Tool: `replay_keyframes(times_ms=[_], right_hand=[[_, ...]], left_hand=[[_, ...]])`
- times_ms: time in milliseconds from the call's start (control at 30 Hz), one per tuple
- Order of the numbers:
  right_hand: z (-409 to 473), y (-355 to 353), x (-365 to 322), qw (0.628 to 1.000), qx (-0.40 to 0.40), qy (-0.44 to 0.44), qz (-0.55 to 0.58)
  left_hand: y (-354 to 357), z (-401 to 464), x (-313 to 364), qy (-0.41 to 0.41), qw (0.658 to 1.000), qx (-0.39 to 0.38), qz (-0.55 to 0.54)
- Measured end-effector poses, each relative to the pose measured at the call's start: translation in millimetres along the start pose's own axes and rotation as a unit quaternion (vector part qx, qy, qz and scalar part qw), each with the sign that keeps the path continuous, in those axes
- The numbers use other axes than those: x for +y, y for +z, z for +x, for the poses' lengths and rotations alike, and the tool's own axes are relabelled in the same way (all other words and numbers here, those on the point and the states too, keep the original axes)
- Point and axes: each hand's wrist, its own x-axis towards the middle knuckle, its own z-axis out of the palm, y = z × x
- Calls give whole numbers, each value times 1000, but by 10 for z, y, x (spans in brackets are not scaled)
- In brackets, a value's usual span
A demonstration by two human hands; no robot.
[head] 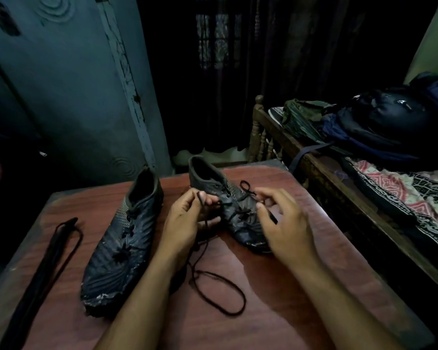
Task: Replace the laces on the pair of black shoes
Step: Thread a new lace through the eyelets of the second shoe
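Two black shoes lie on a reddish-brown table [238, 332]. The left shoe [127, 248] has its toe toward me and black lace through its eyelets. The right shoe [228, 205] lies between my hands, partly laced. My left hand [185, 223] pinches a black lace [220, 294] beside that shoe; the lace trails down and loops loosely across the table. My right hand [281, 218] hovers over the shoe's toe side with curled fingers, pinching the lace's other end, whose tip sticks out below the thumb.
A bundle of black laces [58, 248] lies stretched out on the table's left side. A wooden bed [339, 188] with a patterned cover, a backpack [379, 127] and folded clothes stands close on the right. A grey-blue cupboard door [74, 84] rises behind.
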Motion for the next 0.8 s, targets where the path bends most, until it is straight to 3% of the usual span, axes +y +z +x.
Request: replay_keyframes(times_ms=[100, 167, 233, 367, 600, 800], right_hand=[[269, 5, 230, 987, -144, 68, -36], [407, 63, 294, 965, -250, 66, -50], [508, 114, 296, 948, -306, 66, -61], [576, 140, 274, 952, -278, 76, -100], [512, -105, 238, 962, -257, 86, 18], [391, -147, 319, 967, -237, 91, 11]], left_hand=[[21, -1, 57, -26, 997, 12, -67], [38, -1, 80, -36, 994, 27, -99], [37, 9, 94, -38, 991, 42, -122], [-19, 44, 126, -28, 985, 88, -146], [-52, 82, 146, -22, 971, 154, -179], [-68, 62, 156, -50, 984, 127, -117]])
